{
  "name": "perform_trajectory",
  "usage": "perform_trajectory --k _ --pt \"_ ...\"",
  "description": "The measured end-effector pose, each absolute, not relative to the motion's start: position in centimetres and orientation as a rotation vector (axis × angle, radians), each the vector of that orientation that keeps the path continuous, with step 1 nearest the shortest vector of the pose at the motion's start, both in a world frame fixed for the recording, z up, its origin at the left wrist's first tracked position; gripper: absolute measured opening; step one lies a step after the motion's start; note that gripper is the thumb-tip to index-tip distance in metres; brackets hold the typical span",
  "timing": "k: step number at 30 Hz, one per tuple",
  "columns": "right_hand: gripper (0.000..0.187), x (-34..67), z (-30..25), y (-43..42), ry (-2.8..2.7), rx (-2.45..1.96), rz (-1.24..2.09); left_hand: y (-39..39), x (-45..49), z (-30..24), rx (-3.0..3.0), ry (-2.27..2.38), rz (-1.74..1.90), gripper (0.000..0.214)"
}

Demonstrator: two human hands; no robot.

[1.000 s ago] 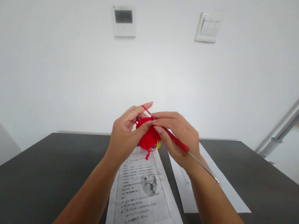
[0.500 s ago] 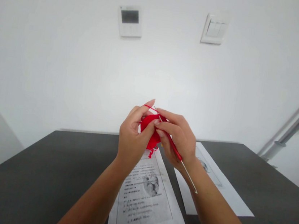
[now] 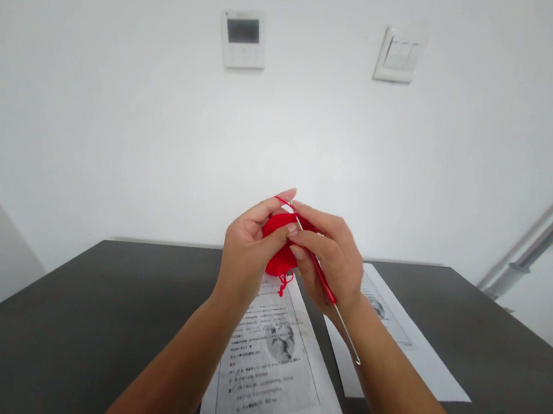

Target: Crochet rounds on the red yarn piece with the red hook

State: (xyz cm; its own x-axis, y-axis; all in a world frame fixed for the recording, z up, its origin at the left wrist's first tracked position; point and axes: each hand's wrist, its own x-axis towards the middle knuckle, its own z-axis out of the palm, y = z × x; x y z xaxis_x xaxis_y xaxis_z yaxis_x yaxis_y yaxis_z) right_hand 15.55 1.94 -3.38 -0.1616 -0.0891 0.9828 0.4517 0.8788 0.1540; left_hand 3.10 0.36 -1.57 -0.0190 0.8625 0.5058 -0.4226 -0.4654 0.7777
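My left hand (image 3: 248, 250) pinches a small piece of red crochet work (image 3: 280, 258), with its index finger raised and a strand of red yarn (image 3: 284, 200) running over it. Between the fingers of my right hand (image 3: 333, 258) is a crochet hook (image 3: 322, 281) with a red grip and thin metal ends. The hook's upper tip is at the yarn, close to the left fingertip. Its other end points down over my right forearm. A short curled tail of yarn (image 3: 283, 283) dangles below the piece. My fingers hide part of the crochet work.
Two printed sheets lie on the dark table (image 3: 152, 313): one sheet (image 3: 278, 395) under my hands, another sheet (image 3: 419, 359) to the right. A white wall behind carries a panel with a screen (image 3: 244, 40) and a light switch (image 3: 400, 55). A grey pole (image 3: 544, 240) slants at the right.
My left hand and the crochet work have shifted slightly right. The raised index finger leans further toward the hook, and the hook's lower end has dropped a little.
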Motion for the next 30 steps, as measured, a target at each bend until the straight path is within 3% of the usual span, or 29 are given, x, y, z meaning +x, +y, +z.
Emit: perform_trajectory --k 30 --pt "0.014 16.43 -2.72 1.5 -1.786 -0.241 -0.372 0.6 2.43 -0.62 1.089 0.398 1.389 0.032"
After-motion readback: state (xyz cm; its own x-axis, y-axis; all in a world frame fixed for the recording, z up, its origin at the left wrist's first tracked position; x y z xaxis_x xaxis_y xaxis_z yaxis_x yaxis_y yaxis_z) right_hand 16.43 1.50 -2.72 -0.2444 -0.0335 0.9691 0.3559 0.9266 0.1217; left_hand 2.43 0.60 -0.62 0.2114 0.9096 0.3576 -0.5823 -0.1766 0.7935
